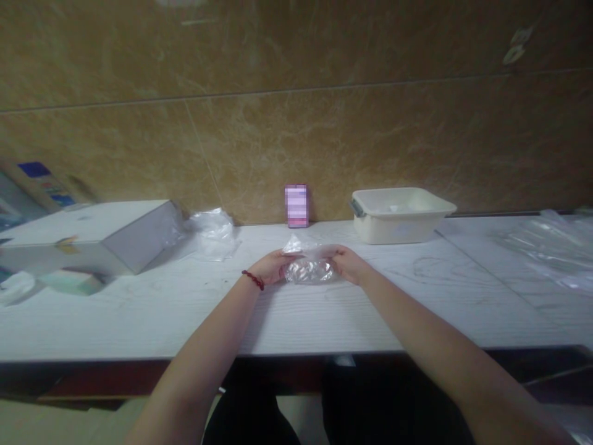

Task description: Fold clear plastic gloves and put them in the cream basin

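A clear plastic bag (309, 272) with shiny, crinkled contents is held just above the middle of the table. My left hand (272, 267), with a dark red bead bracelet (252, 280) at the wrist, grips its left side. On the right side, my right hand (348, 262) pinches the bag near its upper edge. What the bag contains is too blurred to name. Behind it, a phone (297, 206) with a lit, pixelated screen leans upright against the wall.
Right of the phone stands a cream plastic tub (398, 225) with a grey handle. Clear plastic bags (546, 244) lie at the far right, and more crumpled plastic (212, 232) sits left. A large white box (92, 238) and a pale green block (73, 281) occupy the left end.
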{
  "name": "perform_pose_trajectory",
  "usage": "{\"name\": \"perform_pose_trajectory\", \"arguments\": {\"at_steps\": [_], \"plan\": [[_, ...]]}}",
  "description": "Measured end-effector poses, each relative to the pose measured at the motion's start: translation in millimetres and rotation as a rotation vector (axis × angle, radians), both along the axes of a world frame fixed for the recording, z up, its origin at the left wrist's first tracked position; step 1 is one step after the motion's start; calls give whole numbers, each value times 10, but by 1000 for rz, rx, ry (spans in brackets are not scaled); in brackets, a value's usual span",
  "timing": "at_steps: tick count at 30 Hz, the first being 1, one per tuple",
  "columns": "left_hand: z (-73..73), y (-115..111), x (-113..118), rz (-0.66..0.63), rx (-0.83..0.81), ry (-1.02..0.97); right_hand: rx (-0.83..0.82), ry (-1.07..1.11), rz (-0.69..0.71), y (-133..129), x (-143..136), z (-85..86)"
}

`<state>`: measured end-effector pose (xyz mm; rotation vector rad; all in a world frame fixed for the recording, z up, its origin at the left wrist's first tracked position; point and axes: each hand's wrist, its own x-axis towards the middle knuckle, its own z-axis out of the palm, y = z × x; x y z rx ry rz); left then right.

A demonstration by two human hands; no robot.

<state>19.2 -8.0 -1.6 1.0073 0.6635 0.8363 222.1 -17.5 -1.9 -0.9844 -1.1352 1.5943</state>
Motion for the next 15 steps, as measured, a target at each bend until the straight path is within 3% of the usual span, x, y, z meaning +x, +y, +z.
{"name": "perform_pose_trajectory", "arguments": {"at_steps": [5, 15], "plan": [[-28, 15, -20, 49, 17, 1, 91, 45, 21, -26, 8, 37], [109, -9, -22, 47, -91, -144, 80, 20, -72, 37, 9, 26]]}}
